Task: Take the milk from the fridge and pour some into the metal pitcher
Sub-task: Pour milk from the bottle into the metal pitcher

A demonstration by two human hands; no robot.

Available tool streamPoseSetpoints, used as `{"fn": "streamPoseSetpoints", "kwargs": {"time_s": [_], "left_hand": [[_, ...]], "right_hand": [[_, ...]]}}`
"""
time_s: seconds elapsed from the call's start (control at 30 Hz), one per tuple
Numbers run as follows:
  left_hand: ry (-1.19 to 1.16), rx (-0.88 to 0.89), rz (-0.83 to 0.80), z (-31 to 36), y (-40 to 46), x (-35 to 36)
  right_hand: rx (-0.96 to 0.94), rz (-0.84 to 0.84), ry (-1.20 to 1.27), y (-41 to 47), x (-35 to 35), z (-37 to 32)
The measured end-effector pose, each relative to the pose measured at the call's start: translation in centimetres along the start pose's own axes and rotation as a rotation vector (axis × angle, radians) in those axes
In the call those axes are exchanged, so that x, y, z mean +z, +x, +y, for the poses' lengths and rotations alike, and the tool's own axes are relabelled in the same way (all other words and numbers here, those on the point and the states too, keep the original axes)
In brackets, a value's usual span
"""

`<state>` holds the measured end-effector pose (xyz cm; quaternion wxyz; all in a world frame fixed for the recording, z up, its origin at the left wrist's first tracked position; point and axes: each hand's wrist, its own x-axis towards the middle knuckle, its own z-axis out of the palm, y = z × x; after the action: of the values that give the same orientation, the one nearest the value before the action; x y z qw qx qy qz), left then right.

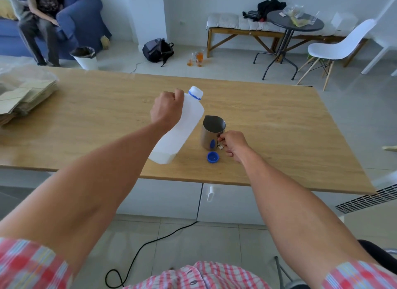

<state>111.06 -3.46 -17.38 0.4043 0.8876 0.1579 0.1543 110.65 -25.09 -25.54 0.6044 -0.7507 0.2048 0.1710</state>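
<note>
Fingers of left hand (166,110) curled round upper part of milk bottle (178,129); bottle uncapped, held tilted above desk (279,125), neck pointing far and right, a little milk pooled in its near corner. Fingers of right hand (233,144) pinching handle of metal pitcher (211,133), upright on desk just right of bottle. Blue cap (213,157) lying on desk, just near of pitcher. Stacked cardboard (23,97) at far left.
</note>
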Motion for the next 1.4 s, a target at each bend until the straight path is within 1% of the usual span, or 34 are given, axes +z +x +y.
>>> {"fn": "streamPoseSetpoints", "kwargs": {"time_s": [0.17,0.3,0.47,0.6,1.4], "left_hand": [[0.185,0.084,-0.095,0.1,0.8,0.5],[0.289,0.101,-0.186,0.2,1.0,1.3],[0.386,0.107,-0.25,0.2,0.8,2.4],[0.412,0.093,-0.273,0.3,0.4,3.1],[0.612,0.166,-0.294,1.6,-0.9,4.5]], "right_hand": [[0.029,0.008,-0.045,0.1,-0.1,-0.3],[0.038,0.025,-0.063,0.3,-0.1,-0.4],[0.033,0.032,-0.064,0.6,-0.1,-0.3],[0.021,0.031,-0.066,0.8,-0.2,-0.2],[-0.001,0.048,-0.105,0.7,-0.1,-0.2]]}}
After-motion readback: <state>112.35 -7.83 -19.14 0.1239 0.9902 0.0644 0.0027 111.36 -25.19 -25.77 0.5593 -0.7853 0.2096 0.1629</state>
